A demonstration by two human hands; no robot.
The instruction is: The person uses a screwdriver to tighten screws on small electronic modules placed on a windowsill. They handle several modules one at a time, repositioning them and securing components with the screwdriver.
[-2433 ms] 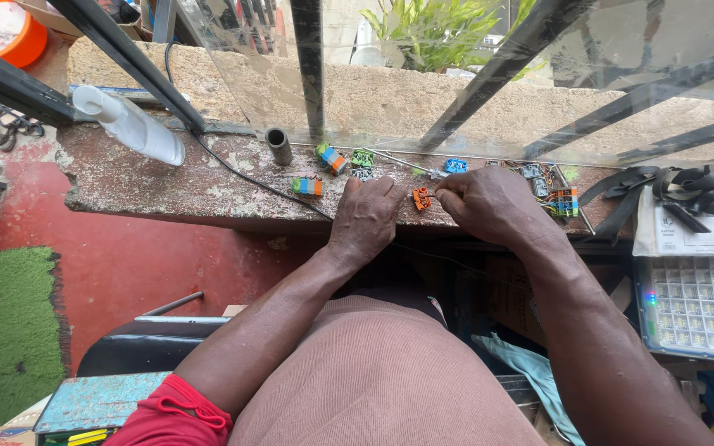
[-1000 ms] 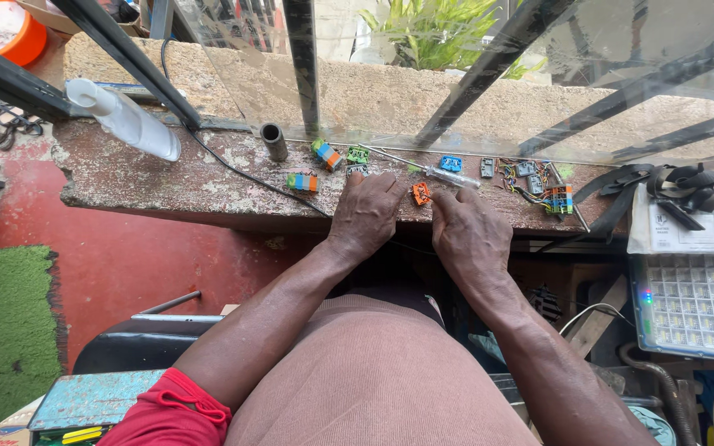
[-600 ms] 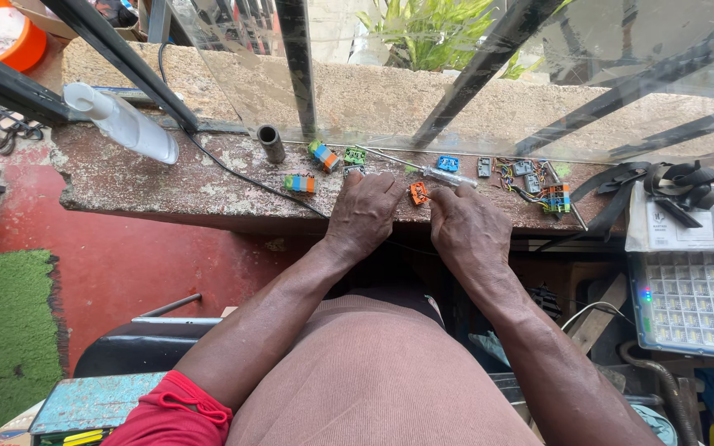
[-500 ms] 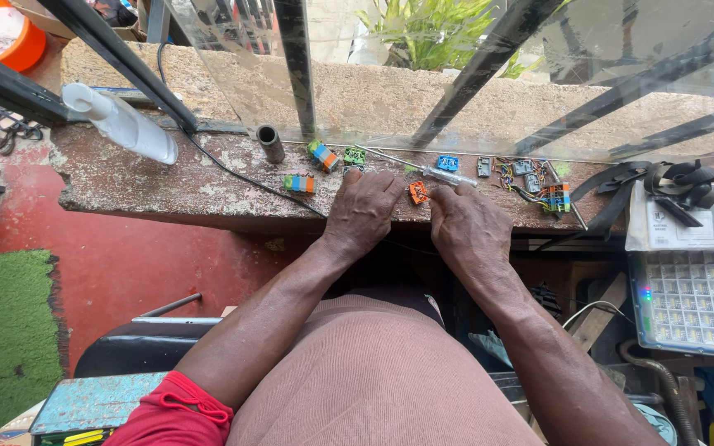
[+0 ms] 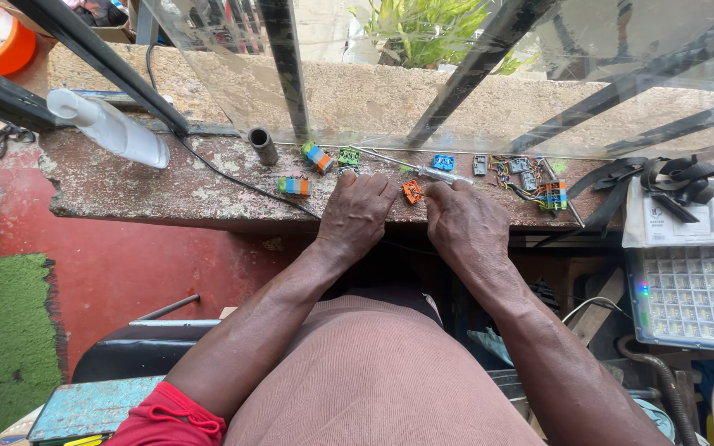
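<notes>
The ledge (image 5: 167, 177) is looking like rough, chipped stone, dull and patchy. The little orange connector (image 5: 412, 192) is looking like smooth plastic. The white bottle (image 5: 109, 128) is shining a bit, like smooth plastic. The short tube (image 5: 263, 146) is looking like dull grey metal. The black straps (image 5: 663, 175) are looking like matt woven cloth.

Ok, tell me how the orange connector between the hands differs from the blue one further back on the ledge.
The orange connector lies between the fingertips of the left hand and the right hand; the blue connector lies apart, untouched, nearer the glass. The orange connector sits tilted, the blue connector squarer to the ledge. Both are small plastic blocks of similar size.
</notes>
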